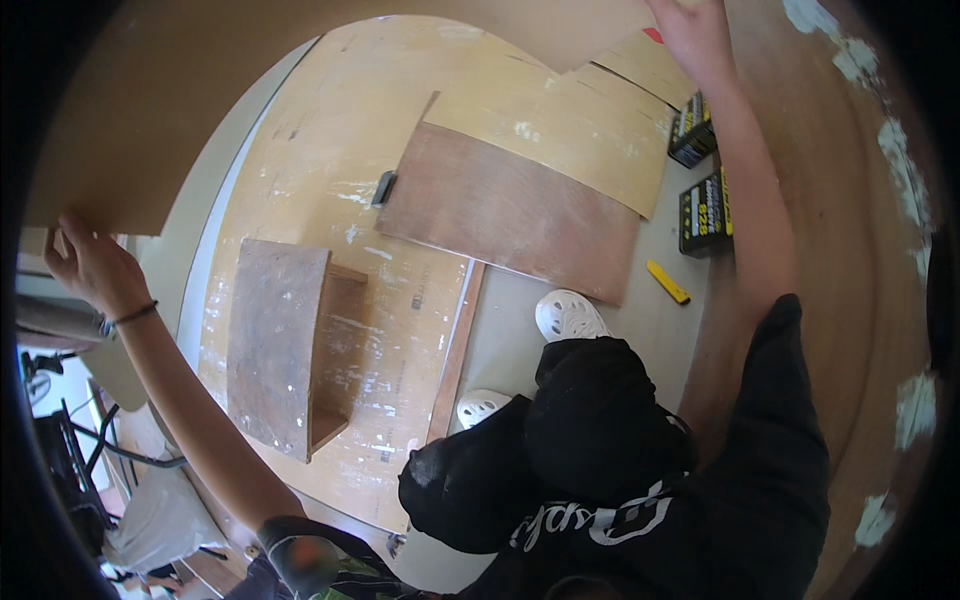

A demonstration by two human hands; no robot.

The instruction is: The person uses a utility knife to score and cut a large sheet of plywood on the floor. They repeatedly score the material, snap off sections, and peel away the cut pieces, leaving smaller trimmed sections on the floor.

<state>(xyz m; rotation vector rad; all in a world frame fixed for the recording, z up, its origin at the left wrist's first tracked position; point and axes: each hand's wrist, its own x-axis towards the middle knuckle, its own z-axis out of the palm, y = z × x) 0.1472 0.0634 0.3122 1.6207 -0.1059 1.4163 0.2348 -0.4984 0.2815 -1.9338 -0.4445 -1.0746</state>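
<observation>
A large, thin tan sheet [130, 120] stretches across the top and upper left, its far part cut off by the frame. My left hand [100, 270], with a dark band at the wrist, has its fingers closed on the sheet's lower left edge. At the top right my right hand [700, 40] grips the sheet near its corner; its fingertips are partly out of frame. Something small and red [653, 35] shows beside that hand. Below the raised sheet lie a reddish-brown board [510, 215] and a paler plywood piece [560, 130].
A low wooden stand [275, 345] sits on the paint-spotted plywood [400, 310] at left. Black-and-yellow containers [706, 215] and a yellow utility knife [667, 283] lie on the right, by a white-patched wooden panel [850, 300]. A small black object [384, 188] touches the board.
</observation>
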